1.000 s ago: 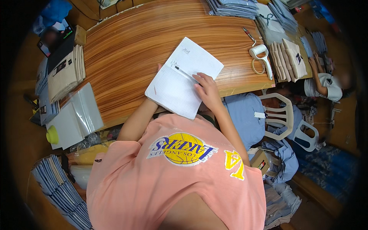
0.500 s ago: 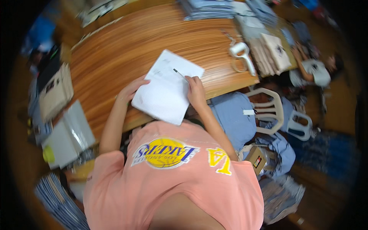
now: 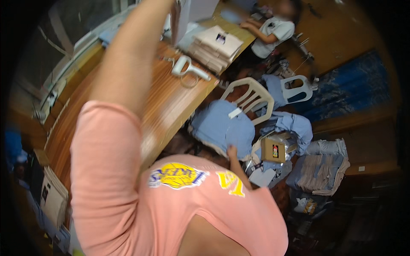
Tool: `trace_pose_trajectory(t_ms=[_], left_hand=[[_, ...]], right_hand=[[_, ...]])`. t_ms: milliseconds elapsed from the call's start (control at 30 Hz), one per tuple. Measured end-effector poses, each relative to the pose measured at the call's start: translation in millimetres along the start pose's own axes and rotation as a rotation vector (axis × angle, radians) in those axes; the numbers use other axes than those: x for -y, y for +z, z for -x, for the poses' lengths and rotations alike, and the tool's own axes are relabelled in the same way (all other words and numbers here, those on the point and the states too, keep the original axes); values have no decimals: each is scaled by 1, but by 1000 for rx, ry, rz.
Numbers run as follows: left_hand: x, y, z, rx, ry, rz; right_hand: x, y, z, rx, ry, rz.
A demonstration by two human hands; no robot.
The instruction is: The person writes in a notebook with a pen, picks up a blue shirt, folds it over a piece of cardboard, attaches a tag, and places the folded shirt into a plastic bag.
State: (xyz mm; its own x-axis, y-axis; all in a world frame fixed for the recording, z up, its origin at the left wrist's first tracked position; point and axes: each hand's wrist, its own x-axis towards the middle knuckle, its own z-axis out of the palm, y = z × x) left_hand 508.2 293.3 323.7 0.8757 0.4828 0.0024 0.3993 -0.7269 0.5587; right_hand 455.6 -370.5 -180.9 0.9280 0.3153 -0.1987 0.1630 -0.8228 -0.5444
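Blue fabric bundle (image 3: 222, 126) | on plastic chair (image 3: 270, 102), off worktop (image 3: 168, 96) front edge near right corner | just ahead of right hand (image 3: 232, 151), nearer; its grip can't be told | left hand out of view

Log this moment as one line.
left arm: extends past top edge, hand unseen; right hand: by blue cloth, contact unclear; white roller: on table

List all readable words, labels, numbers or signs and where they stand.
Pink shirt: purple and yellow lettering, yellow ball; wording withheld.
Brown box: label, too small to read.
Beige stacks: dark labels, too blurred.
White tag on blue cloth: nothing legible.
Co-worker's white shirt: dark mark, unreadable.
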Motion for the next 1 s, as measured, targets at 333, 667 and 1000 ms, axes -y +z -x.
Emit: trace_pose_trajectory(t_ms=[333, 667, 1000], left_hand=[[-50, 18, -109, 158, 18, -612], [-85, -31, -42, 41, -394, -477], [-55, -58, -48, 70, -379, -552]], right_hand=[[-185, -34, 234, 137, 885, -297], [-174, -36, 172, -40, 818, -524], [-108, -43, 116, 128, 601, -593]])
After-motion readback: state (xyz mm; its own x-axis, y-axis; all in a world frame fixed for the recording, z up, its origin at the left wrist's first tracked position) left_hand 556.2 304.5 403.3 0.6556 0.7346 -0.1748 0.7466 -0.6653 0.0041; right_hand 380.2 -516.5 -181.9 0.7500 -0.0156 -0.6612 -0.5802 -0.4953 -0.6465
